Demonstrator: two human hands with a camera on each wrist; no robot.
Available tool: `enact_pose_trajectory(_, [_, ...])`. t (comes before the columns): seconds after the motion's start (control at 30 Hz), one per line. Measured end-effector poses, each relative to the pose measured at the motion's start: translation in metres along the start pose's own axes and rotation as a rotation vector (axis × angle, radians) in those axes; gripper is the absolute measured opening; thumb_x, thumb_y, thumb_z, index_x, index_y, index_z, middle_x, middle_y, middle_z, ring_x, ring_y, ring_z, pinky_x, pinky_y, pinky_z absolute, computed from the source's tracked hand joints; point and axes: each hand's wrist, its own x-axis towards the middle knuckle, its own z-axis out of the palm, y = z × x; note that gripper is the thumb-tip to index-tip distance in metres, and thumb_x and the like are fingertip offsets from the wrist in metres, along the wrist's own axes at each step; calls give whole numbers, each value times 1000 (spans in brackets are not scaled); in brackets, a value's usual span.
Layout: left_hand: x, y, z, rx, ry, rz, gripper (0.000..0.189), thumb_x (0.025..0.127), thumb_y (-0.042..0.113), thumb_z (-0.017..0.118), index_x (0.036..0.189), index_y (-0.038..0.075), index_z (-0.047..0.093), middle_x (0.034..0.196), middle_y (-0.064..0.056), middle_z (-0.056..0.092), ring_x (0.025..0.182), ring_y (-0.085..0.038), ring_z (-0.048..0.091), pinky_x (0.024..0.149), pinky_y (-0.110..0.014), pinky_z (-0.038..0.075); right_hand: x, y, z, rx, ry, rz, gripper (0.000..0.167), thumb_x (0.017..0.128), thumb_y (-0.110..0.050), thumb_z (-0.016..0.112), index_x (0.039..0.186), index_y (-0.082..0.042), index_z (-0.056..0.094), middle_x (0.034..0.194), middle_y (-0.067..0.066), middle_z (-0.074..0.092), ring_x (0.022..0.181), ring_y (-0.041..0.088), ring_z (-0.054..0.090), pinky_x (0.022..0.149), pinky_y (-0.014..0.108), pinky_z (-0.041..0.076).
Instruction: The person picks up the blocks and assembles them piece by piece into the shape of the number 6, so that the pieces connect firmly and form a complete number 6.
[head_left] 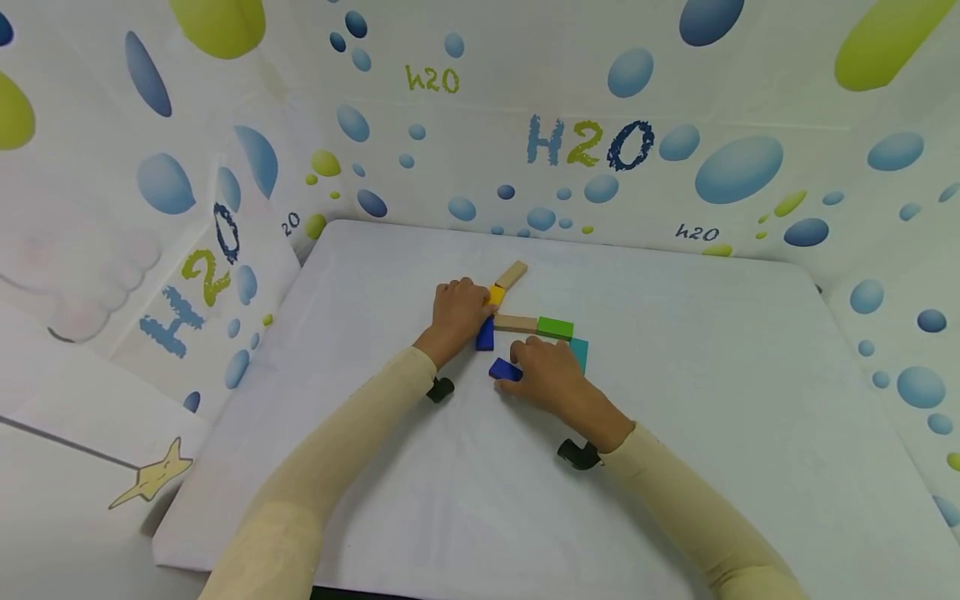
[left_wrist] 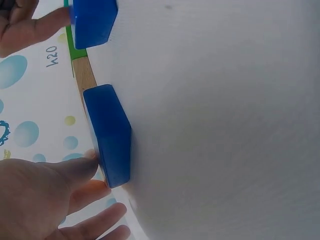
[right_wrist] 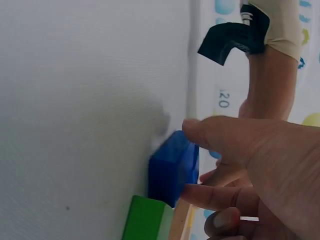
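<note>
- The blue block (head_left: pixel 506 369) lay between the right thumb and forefinger, on the near side of the row, slanted to it; whether it rested on the table or hung slightly above, I could not tell.
- It looked light, stiff and hard to damage, probably painted wood; its smooth, flat faces might have slid a little under a dry fingertip.
- The best hold seemed to be across its two opposite long sides, near the middle, leaving the ends free.
- The right hand (head_left: pixel 551 375) pinched it in about that way, thumb on one side and forefinger on the other.
- The second blue block (head_left: pixel 485 335) lay beside the left hand (head_left: pixel 459 310), whose thumb touched it; whether those fingers truly gripped it, I could not tell. It promised the same rigid, easy handling.
- The yellow block (head_left: pixel 496 296) sat at the left fingertips, partly covered, with a tan block (head_left: pixel 513 275) running out from its far end.
- Another tan block (head_left: pixel 517 323) led right to the green block (head_left: pixel 556 328), and the teal block (head_left: pixel 580 354) turned toward the person, partly behind the right hand.
- Beneath everything spread the white table (head_left: pixel 450 517).
</note>
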Motion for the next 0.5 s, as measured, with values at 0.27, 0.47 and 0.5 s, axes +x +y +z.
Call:
enact_pose_trajectory(0.27, [-2, 1, -2, -28, -5, -11, 39, 105, 42, 66, 126, 11, 75, 112, -11, 69, 109, -29, 65, 106, -50, 46, 3, 2, 6, 32, 56, -13, 39, 94, -44, 81, 103, -7, 73, 86, 3, 67, 75, 16, 58, 71, 36, 47])
enact_pose_trajectory(0.47, [-1, 1, -2, -23, -8, -10, 39, 105, 42, 65, 126, 11, 75, 111, -11, 69, 108, -29, 65, 106, -50, 46, 8, 1, 7, 38, 69, -2, 40, 94, -44, 81, 104, -6, 73, 83, 3, 65, 72, 16, 56, 66, 32, 45])
enact_pose_trajectory(0.5, [-1, 1, -2, -23, -9, -10, 39, 105, 42, 65, 127, 11, 75, 112, -11, 69, 108, -29, 65, 106, -50, 46, 8, 1, 7, 35, 70, 0, 40, 94, -44, 81, 104, -6, 73, 83, 2, 65, 73, 16, 56, 66, 33, 45])
